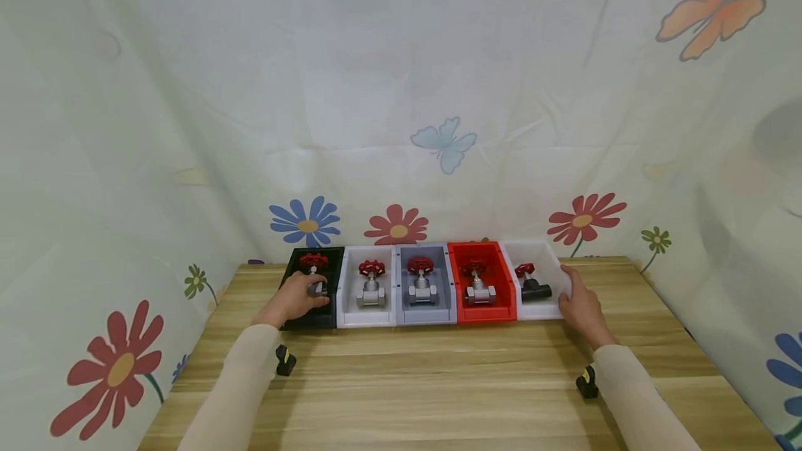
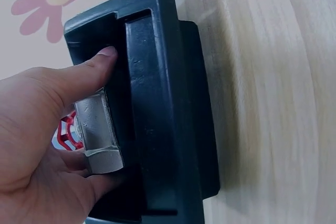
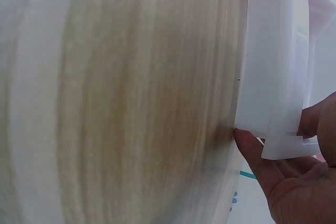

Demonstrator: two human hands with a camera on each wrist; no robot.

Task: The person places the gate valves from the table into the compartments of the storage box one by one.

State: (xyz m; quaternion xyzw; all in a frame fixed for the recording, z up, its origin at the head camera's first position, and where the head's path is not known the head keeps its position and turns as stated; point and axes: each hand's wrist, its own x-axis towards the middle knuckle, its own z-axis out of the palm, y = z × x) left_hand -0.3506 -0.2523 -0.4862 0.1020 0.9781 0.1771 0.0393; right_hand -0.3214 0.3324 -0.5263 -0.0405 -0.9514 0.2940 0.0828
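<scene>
My left hand point(image 1: 296, 298) reaches into the black bin point(image 2: 168, 119) at the left end of the row. Its thumb and fingers hold a silver valve point(image 2: 100, 129) with a red handwheel point(image 1: 313, 260) by its hex-ended body. At the opposite end, my right hand point(image 1: 584, 306) grips the side wall of a white bin point(image 3: 262, 61), thumb inside and fingers outside. Inside that white bin lies a tilted valve with a black body point(image 1: 536, 291) and a red handwheel point(image 1: 525, 269).
Between the two end bins stand a white bin point(image 1: 368, 319), a grey bin point(image 1: 427, 316) and a red bin point(image 1: 486, 314), each with a red-wheeled silver valve. All sit on a wood-grain table point(image 1: 426, 388). Behind hangs a flower-printed curtain point(image 1: 376, 89).
</scene>
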